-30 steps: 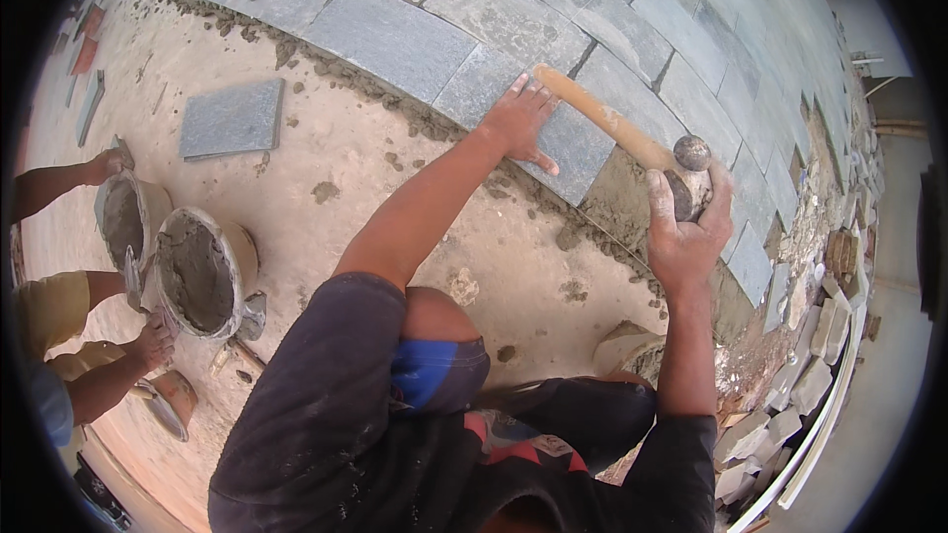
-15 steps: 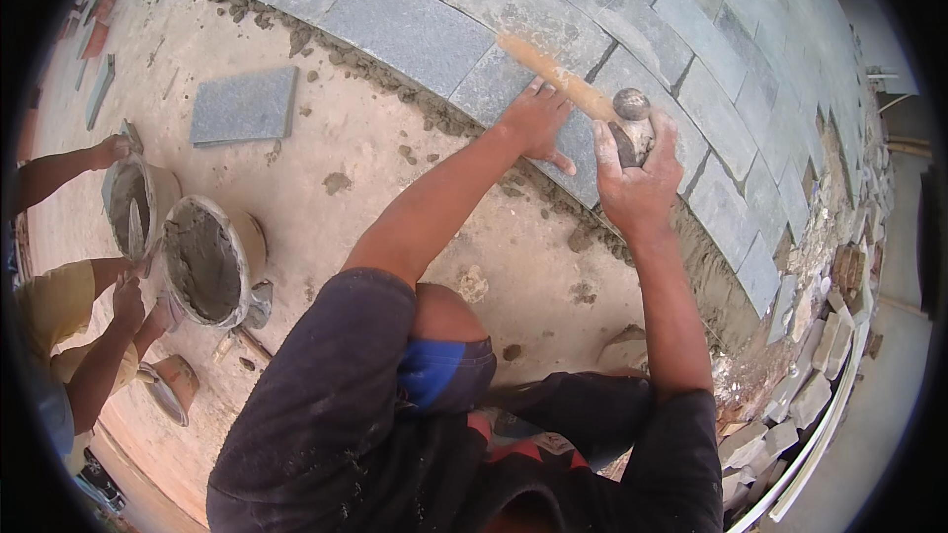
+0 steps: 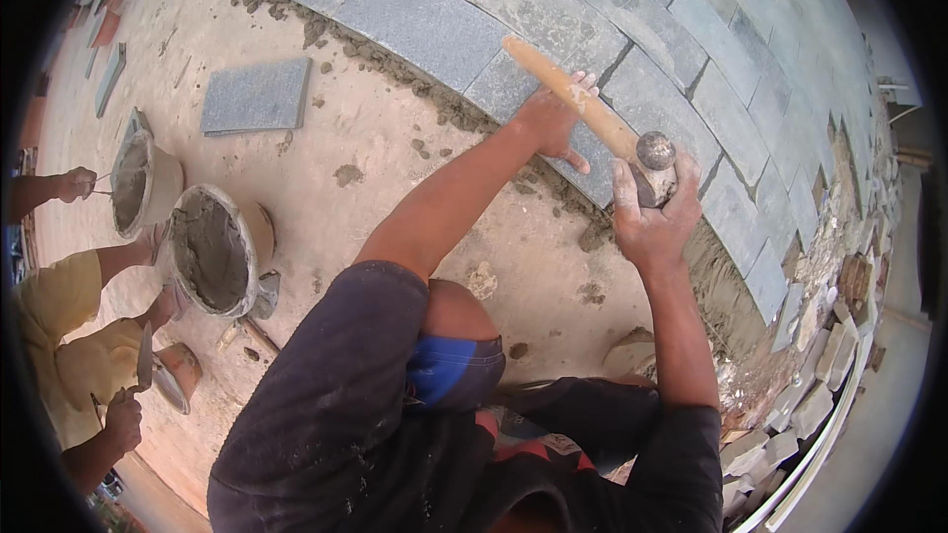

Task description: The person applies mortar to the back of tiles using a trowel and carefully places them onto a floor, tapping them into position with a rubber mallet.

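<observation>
Right hand (image 3: 647, 222) clenched around the metal head end of a hammer (image 3: 592, 113), wooden handle slanting up and to the left across the paving. Left hand (image 3: 553, 123) spread flat, released, pressing on a grey stone slab (image 3: 538, 103) at the edge of the laid course, just under the handle. Hammer therefore held above that edge slab, not resting on it, as far as can be told through the fisheye bend.

Already done: several curved rows of grey slabs (image 3: 691, 49) set tight together across the top and right. Still open: the broad sandy bed (image 3: 395, 167) below the edge, with crumbs of mortar along the joint line. One loose slab (image 3: 255, 96) lying apart on the sand, unlaid. Two buckets of wet mortar (image 3: 209, 251) near the left, tended by another person's hands (image 3: 123, 424), one with a trowel. Stacked stone offcuts (image 3: 820, 375) along the right rim.
</observation>
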`<action>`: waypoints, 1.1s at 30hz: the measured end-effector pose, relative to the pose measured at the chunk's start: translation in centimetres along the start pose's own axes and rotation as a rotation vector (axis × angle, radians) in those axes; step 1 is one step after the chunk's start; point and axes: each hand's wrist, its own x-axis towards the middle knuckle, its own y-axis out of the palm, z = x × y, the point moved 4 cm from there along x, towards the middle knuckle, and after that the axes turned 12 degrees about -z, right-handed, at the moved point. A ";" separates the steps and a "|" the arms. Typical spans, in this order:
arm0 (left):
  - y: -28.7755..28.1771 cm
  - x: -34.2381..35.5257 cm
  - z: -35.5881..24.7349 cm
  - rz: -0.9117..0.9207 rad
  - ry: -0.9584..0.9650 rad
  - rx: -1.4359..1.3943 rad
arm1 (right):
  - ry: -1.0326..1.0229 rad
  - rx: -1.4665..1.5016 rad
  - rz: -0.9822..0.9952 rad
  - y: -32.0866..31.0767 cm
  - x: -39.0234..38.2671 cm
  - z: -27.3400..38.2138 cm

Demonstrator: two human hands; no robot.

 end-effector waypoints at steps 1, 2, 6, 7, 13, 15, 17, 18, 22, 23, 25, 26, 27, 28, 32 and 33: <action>0.4 -0.2 -0.1 -0.044 0.008 0.013 | 0.049 -0.007 0.075 0.3 -0.1 -0.2; 0.4 -0.5 0.3 -0.091 0.012 0.037 | 0.092 -0.004 0.146 0.9 0.3 0.1; 0.5 -0.5 0.0 -0.014 -0.008 0.025 | 0.008 0.005 0.097 0.2 0.4 1.3; 0.4 -0.4 0.0 -0.026 0.004 0.053 | 0.024 0.001 0.141 0.5 0.2 1.0; -0.4 -0.3 -0.1 0.001 0.022 0.025 | 0.096 0.012 0.108 0.9 0.9 0.5; 0.0 -0.3 0.2 -0.005 0.002 0.003 | 0.070 -0.003 0.001 0.9 0.6 0.1; -0.1 -0.2 0.1 0.018 -0.005 0.000 | 0.168 -0.003 0.121 1.7 1.2 -1.1; -0.4 -0.1 -0.2 0.044 -0.002 0.009 | 0.216 -0.004 0.175 2.0 1.4 -1.6; -0.2 -0.3 0.2 0.119 -0.049 0.047 | 0.084 0.022 0.057 1.3 1.0 -1.3; -0.3 -0.2 0.1 0.106 -0.037 0.048 | 0.132 0.003 0.113 1.7 1.3 -1.5; -0.7 -0.2 0.0 0.080 -0.012 0.050 | 0.171 -0.010 0.138 1.4 1.8 -1.5; -1.0 -0.1 -0.2 0.123 -0.015 0.069 | 0.156 0.000 0.107 1.1 2.2 -1.4; -1.2 0.1 -0.5 0.166 -0.018 0.088 | 0.141 0.009 0.077 0.6 2.6 -1.3; -1.3 0.3 -0.8 0.209 -0.020 0.106 | 0.122 -0.010 0.019 -0.3 2.9 -1.4; -1.4 -0.1 -0.7 0.126 -0.019 0.129 | 0.111 -0.125 -0.064 -5.7 3.4 -1.2; -1.5 -0.1 -0.7 0.143 -0.033 0.128 | 0.096 -0.166 -0.071 -6.9 3.0 -1.6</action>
